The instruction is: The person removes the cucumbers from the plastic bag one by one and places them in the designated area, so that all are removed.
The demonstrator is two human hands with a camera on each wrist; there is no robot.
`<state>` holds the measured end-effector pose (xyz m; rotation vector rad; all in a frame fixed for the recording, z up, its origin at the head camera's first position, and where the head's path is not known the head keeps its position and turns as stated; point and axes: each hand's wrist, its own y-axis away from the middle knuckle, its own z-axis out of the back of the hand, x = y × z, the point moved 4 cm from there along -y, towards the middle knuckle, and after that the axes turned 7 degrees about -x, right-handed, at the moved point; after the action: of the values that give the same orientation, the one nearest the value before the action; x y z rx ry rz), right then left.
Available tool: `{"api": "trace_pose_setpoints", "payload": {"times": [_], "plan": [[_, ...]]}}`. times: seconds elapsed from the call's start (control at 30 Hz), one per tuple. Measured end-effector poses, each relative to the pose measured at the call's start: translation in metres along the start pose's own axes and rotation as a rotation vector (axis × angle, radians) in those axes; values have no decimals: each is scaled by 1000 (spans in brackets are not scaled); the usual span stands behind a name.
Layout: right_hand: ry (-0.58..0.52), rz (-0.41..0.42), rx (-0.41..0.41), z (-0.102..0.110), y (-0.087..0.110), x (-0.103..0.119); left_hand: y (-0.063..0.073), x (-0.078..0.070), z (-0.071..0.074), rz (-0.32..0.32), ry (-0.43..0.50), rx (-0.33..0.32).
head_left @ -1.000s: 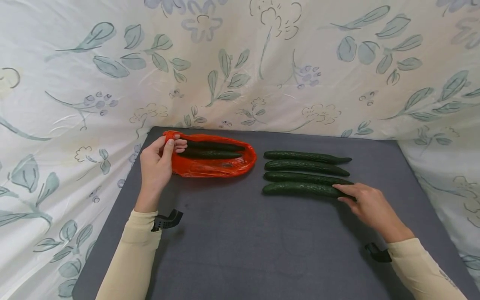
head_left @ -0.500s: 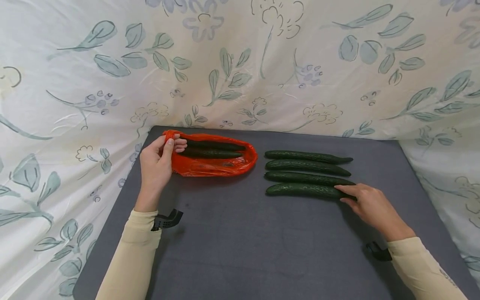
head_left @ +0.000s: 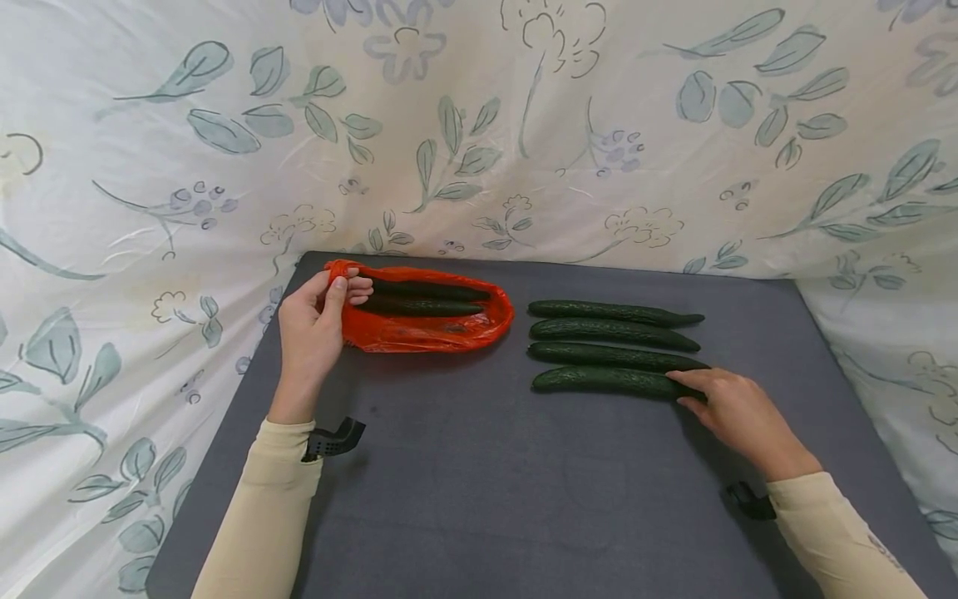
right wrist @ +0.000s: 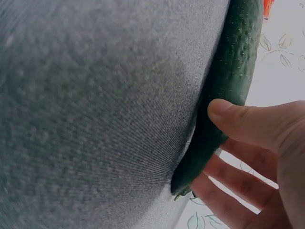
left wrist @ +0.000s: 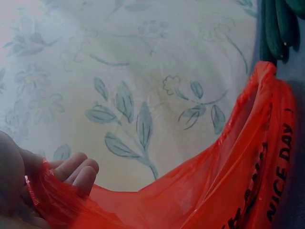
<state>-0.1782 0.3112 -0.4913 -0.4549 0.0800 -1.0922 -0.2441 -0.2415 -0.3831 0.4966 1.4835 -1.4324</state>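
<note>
My left hand (head_left: 314, 333) pinches the gathered left end of a red plastic bag (head_left: 419, 339), whose mouth gapes upward. Two dark green cucumbers (head_left: 427, 308) lie inside it. Black printed letters show on the bag's side in the left wrist view. To the right of the bag, several cucumbers lie side by side in a row. My right hand (head_left: 737, 414) holds the right end of the nearest cucumber (head_left: 599, 380), thumb on the near side and fingers on the far side. In the right wrist view that cucumber (right wrist: 233, 67) lies along the grey cloth, its stem end just past my fingers.
The other cucumbers of the row (head_left: 614, 334) lie just behind the held one. A dark grey table (head_left: 479, 491) bears everything. Behind it and at its sides hangs a white sheet (head_left: 479, 125) with printed leaves and flowers.
The nearest cucumber's left end has shifted slightly right, into line with the others, while my right hand keeps hold of it. My left hand and the bag stay about where they were.
</note>
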Motion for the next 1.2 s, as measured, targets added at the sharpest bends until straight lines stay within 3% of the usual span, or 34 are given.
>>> {"api": "trace_pose_setpoints", "payload": {"times": [0.4, 0.67, 0.9, 1.2], "plan": [[27, -26, 6, 3, -4, 5, -1, 0, 0, 4, 7, -4], [7, -37, -83, 17, -16, 14, -1, 1, 1, 1, -8, -5], [-46, -68, -105, 28, -42, 27, 0, 1, 2, -2, -6, -3], [-111, 19, -129, 31, -92, 55, -1, 2, 2, -10, -8, -3]]}}
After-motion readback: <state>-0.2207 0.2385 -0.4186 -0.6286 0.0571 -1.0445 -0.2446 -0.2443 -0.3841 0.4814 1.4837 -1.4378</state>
